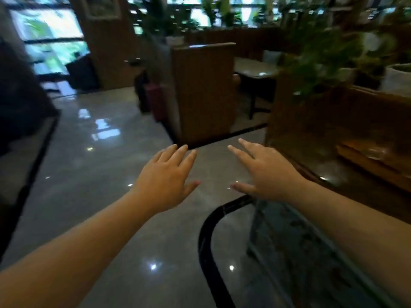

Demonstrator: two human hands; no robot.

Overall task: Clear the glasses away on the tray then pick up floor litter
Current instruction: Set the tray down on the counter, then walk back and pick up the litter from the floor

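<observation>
- Head view: 2 hands, left hand (165, 174) and right hand (265, 172), are held spread and empty over the glossy floor (89, 196).
- No glasses, tray or litter can be made out.
- Chair (205, 241) beside the right forearm could be bumped; litter may be missed among floor glare.

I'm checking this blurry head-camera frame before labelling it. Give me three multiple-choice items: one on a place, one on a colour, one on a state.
1. Where is the black curved rail?
A. Under the right forearm, lower right
B. By the windows
C. On the table

2. What colour is the booth divider ahead?
A. White
B. Brown
C. Blue

3. What state are the left hand and right hand in?
A. Both gripping a tray
B. One holding a glass
C. Both open and empty, fingers spread

Answers: 1 A, the rail curves below the right arm. 2 B, its panels look wood-brown. 3 C, nothing sits in either hand above the floor.
</observation>
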